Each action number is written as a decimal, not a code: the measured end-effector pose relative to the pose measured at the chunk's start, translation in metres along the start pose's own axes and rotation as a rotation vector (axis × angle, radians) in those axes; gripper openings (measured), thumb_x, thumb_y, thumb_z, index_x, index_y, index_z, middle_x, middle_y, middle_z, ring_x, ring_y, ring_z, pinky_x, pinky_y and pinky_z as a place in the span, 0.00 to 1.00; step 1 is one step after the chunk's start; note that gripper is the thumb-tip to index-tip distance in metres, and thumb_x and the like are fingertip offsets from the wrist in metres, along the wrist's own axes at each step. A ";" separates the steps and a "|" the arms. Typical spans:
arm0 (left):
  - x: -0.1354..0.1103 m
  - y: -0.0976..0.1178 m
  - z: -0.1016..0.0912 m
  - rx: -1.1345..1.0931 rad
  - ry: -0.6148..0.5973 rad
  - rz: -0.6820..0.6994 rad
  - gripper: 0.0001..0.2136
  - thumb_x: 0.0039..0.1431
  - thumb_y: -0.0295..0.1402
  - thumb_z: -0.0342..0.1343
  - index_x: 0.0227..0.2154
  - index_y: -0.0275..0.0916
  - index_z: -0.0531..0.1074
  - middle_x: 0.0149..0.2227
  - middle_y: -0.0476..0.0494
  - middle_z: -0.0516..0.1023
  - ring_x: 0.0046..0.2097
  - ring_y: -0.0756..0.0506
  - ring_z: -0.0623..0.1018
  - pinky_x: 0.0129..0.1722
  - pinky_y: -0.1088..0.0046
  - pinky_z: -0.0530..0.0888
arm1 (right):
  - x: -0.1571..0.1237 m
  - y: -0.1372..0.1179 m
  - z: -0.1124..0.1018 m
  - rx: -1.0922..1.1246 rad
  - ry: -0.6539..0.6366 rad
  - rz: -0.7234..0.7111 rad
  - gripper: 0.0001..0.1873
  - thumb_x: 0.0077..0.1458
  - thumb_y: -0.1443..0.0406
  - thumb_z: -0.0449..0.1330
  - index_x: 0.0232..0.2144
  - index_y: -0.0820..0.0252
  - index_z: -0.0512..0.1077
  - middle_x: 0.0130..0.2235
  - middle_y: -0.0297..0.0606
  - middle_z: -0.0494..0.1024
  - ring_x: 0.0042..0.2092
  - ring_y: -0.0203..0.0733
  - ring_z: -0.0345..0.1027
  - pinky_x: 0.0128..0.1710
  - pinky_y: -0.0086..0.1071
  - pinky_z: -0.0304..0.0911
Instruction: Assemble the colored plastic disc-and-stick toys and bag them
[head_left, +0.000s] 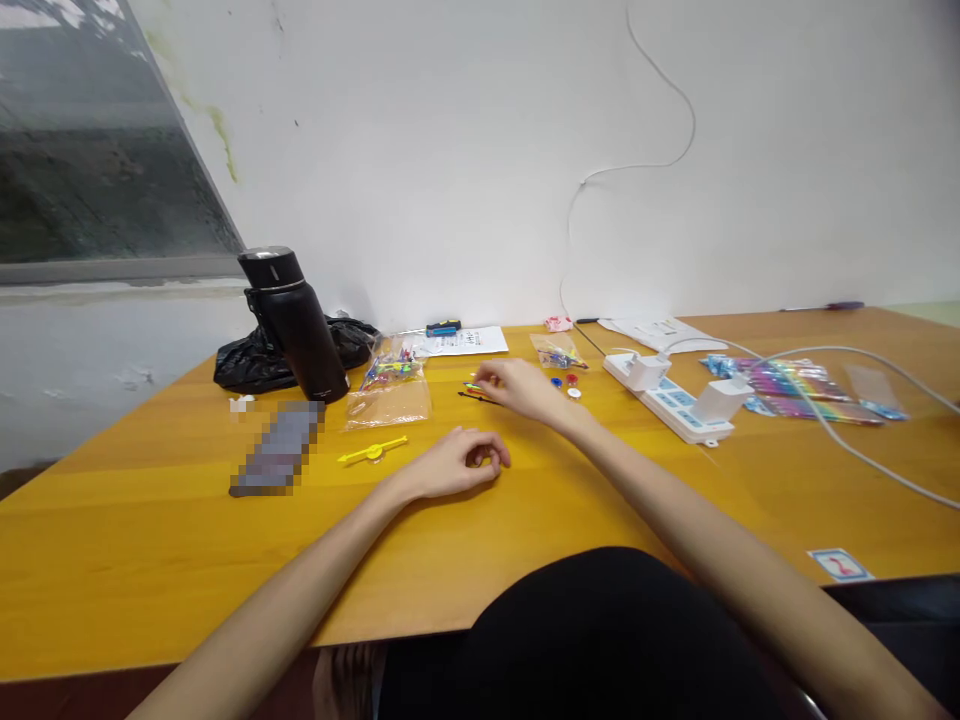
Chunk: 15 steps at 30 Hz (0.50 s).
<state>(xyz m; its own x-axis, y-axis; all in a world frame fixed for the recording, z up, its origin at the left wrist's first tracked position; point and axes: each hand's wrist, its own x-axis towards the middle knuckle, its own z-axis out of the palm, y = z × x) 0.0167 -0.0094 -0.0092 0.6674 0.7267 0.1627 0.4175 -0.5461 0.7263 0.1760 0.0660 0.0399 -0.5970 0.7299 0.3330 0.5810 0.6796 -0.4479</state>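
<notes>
Black arrow pointer [478,398] is lying right of the black flask [304,335], by the right hand [517,388], whose grip I cannot tell. Right of the flask, the left hand [459,463] is curving half-open. Beside the flask, a clear bag [386,405] is holding colourful pieces [397,368]; farther right, a smaller bag [541,343] is holding more.

Near your left hand [463,463], to its left, you have a yellow arrow-shaped pointer [373,453] lying flat on the worktop [420,560], its tip facing left, a small clear piece showing at its middle; by your right hand's [519,388] fingertips lies a slim black pointer [474,397], tip leftward, and just beyond it a green-and-yellow piece [471,387], partly hidden
</notes>
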 end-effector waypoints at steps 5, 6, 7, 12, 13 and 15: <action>-0.002 0.001 -0.002 -0.044 0.002 -0.007 0.09 0.61 0.32 0.54 0.40 0.39 0.77 0.29 0.50 0.70 0.31 0.50 0.67 0.32 0.74 0.63 | -0.053 0.054 -0.042 -0.416 0.134 0.320 0.05 0.59 0.68 0.60 0.36 0.60 0.77 0.43 0.48 0.80 0.43 0.50 0.73 0.42 0.38 0.64; -0.002 0.001 -0.002 -0.075 0.002 -0.024 0.09 0.61 0.33 0.54 0.40 0.39 0.76 0.28 0.50 0.70 0.31 0.50 0.67 0.32 0.74 0.63 | -0.060 0.061 -0.043 -0.420 0.129 0.348 0.04 0.58 0.69 0.61 0.35 0.60 0.77 0.41 0.48 0.81 0.42 0.50 0.73 0.40 0.38 0.64; -0.002 0.000 -0.001 -0.111 0.007 -0.042 0.09 0.62 0.33 0.53 0.40 0.39 0.76 0.29 0.50 0.71 0.31 0.50 0.67 0.31 0.74 0.63 | -0.065 0.066 -0.043 -0.410 0.119 0.360 0.04 0.56 0.69 0.62 0.35 0.60 0.77 0.40 0.47 0.81 0.40 0.50 0.74 0.39 0.38 0.65; 0.004 -0.013 0.002 -0.280 0.191 -0.090 0.09 0.64 0.35 0.53 0.43 0.39 0.73 0.38 0.45 0.76 0.39 0.48 0.73 0.39 0.72 0.68 | -0.067 0.063 -0.023 -0.322 0.120 0.317 0.06 0.56 0.72 0.60 0.37 0.61 0.74 0.41 0.46 0.80 0.40 0.45 0.74 0.41 0.35 0.65; 0.006 -0.016 0.002 -0.321 0.257 -0.102 0.10 0.63 0.35 0.54 0.45 0.39 0.71 0.42 0.44 0.76 0.41 0.47 0.74 0.41 0.71 0.69 | -0.065 0.057 -0.018 -0.262 0.130 0.285 0.05 0.58 0.70 0.60 0.39 0.61 0.73 0.40 0.44 0.80 0.40 0.43 0.74 0.41 0.33 0.66; 0.009 -0.023 0.003 -0.410 0.363 -0.140 0.14 0.61 0.35 0.58 0.49 0.41 0.67 0.50 0.41 0.74 0.41 0.48 0.75 0.43 0.70 0.71 | -0.061 0.042 -0.007 0.024 0.134 0.155 0.06 0.60 0.65 0.61 0.40 0.60 0.71 0.39 0.40 0.80 0.38 0.40 0.74 0.39 0.31 0.67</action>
<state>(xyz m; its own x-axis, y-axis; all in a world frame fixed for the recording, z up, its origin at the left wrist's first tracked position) 0.0152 0.0083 -0.0266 0.3374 0.9170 0.2129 0.1643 -0.2801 0.9458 0.2401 0.0505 0.0067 -0.4212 0.8302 0.3651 0.6459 0.5572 -0.5218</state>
